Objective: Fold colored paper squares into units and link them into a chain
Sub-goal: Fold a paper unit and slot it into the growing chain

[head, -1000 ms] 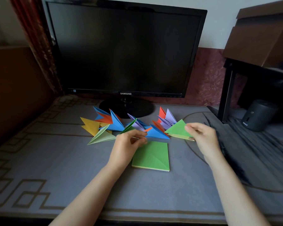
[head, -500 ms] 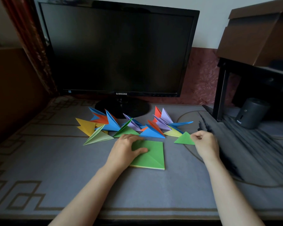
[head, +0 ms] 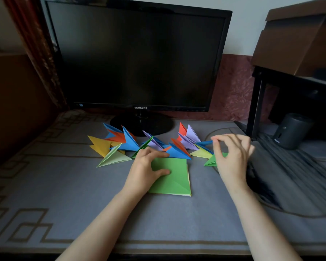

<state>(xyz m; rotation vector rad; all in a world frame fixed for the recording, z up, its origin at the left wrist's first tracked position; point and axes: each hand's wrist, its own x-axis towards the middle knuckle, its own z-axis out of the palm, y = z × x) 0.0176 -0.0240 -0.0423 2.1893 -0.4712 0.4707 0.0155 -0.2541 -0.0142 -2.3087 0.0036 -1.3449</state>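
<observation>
- Flat on the green paper stack [head: 177, 178] with the left hand [head: 147, 166]: fingers straight and close together, thumb spread aside on the top sheet, nothing pinched.
- Motion-blurred at the right hand [head: 231, 159]: fingers loosely curled above the green folded unit [head: 210, 161] lying on the counter [head: 73, 194]; cannot tell whether pinching it or clear of it.
- Linked chain [head: 132, 144] of coloured units just beyond the left fingertips, reaching across to the right fingers, with a blue tip [head: 203, 143] just beside them.
- Risk: dragging several sheets off the stack at once, caused by flat pressure on the top sheet; probable result, a skewed fold.
- Risk: knocking the chain's near tips with either set of fingers, caused by close spacing; probable result, loosened links.
- Risk: sweeping the loose green unit aside under the right palm.
- Beyond the chain: monitor [head: 135, 57] and its stand [head: 141, 125], limiting room ahead of the fingers.
- Right of the right fingers: black shelf frame [head: 254, 102], dark cylinder [head: 290, 130], cardboard box [head: 299, 40] above.
</observation>
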